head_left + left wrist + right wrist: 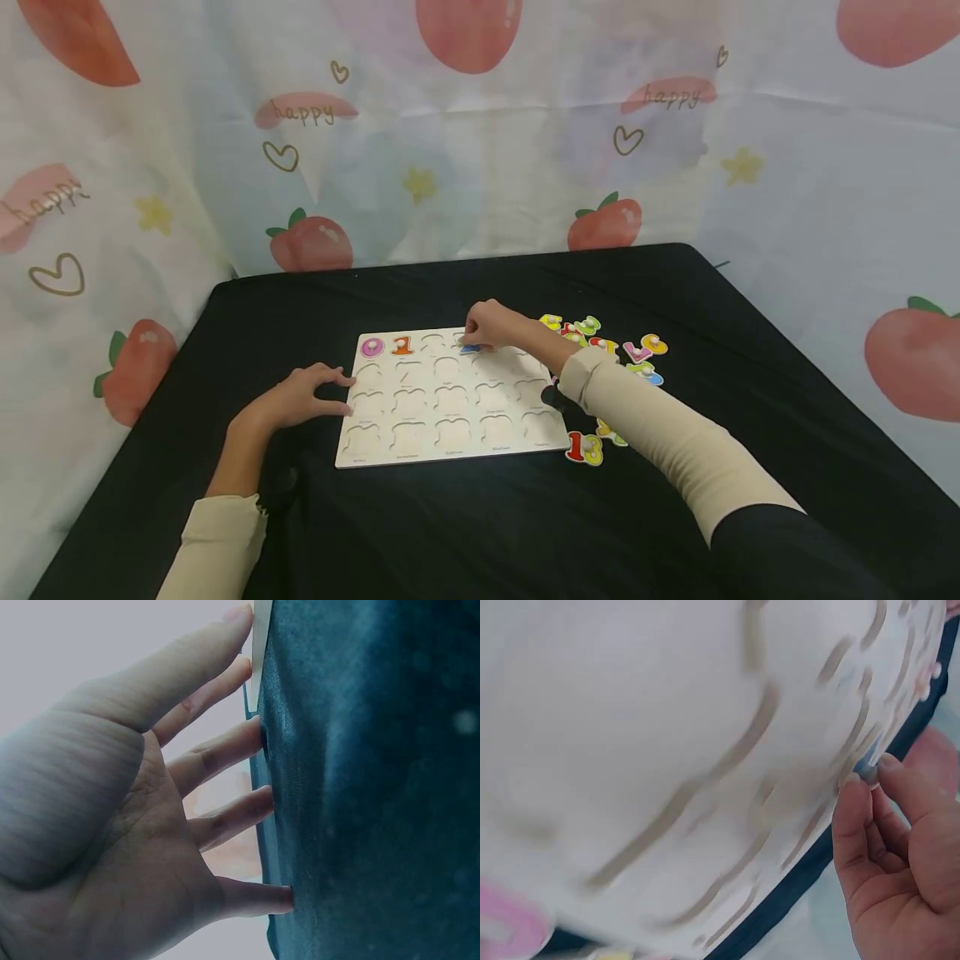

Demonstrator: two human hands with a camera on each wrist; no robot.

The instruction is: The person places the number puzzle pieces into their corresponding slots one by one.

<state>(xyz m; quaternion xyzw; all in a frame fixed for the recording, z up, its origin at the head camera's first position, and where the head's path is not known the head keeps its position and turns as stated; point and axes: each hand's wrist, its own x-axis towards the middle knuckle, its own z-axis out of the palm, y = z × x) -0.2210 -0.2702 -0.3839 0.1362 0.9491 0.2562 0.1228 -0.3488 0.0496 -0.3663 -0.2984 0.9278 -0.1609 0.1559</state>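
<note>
A pale wooden puzzle board (pixel 429 408) with rows of number-shaped recesses lies on the black cloth. My right hand (pixel 491 325) is over its top row. In the right wrist view, thumb and forefinger pinch a blue puzzle piece (pixel 867 766) close against the board; its number is mostly hidden. Spread, nearly straight fingers of my left hand (pixel 303 396) touch the board's left edge, with the thumb on the edge too in the left wrist view. A purple 0 piece (pixel 372 347) and an orange 1 piece (pixel 402 345) sit in the top row's left recesses.
Several coloured number pieces (pixel 588 325) lie loosely heaped right of the board, partly behind my right forearm. A red-and-yellow 13 piece (pixel 584 448) lies by its lower right corner. A fruit-printed curtain (pixel 480 167) hangs behind the black-covered table (pixel 465 533).
</note>
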